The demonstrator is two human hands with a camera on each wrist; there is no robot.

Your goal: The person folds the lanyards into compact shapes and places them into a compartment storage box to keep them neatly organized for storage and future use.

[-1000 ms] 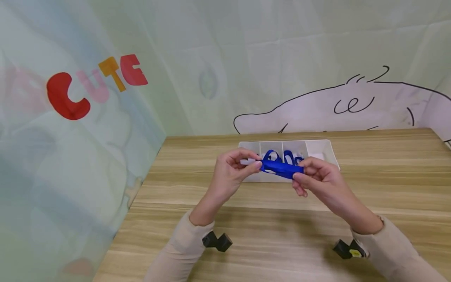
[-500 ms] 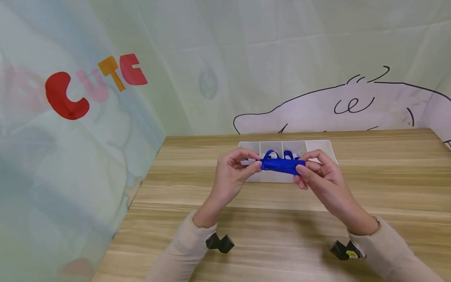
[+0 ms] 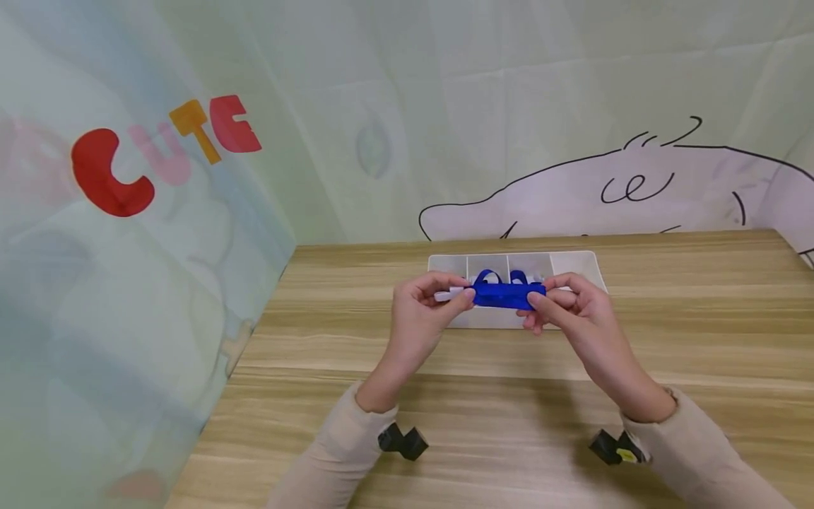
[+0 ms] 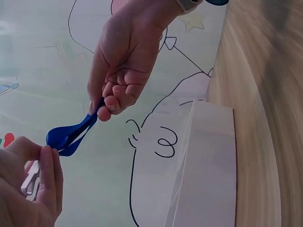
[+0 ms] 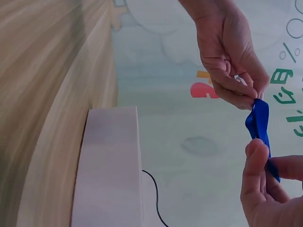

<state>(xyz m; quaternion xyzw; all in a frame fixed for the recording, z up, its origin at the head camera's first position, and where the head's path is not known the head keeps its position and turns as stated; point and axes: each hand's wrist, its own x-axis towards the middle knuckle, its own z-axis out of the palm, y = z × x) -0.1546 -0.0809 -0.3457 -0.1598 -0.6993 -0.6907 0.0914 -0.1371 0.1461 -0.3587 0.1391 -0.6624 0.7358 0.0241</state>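
Observation:
A folded blue ribbon lanyard (image 3: 502,295) is stretched level between both hands, in front of a white compartment box. The left hand (image 3: 416,314) pinches its left end between thumb and fingers. A whitish plastic clip (image 3: 448,294) sticks out on that side, also visible as a pale clip (image 4: 30,178) in the left wrist view. At the other end, the right hand (image 3: 588,322) pinches the ribbon between thumb and index finger. In the left wrist view the ribbon (image 4: 66,138) shows as a loop with a gap between its layers.
The white divided box (image 3: 458,322) stands near the back of the wooden table (image 3: 496,417). Blue ribbon loops (image 3: 488,276) rise from its middle compartments; the hands cover part of it. A printed cloth backdrop (image 3: 356,92) hangs behind and at the left.
The right hand has risen slightly, then shifted a little left, and the lanyard has gone from sloping to nearly level. Its layers look closer together. The left hand keeps its pinch.

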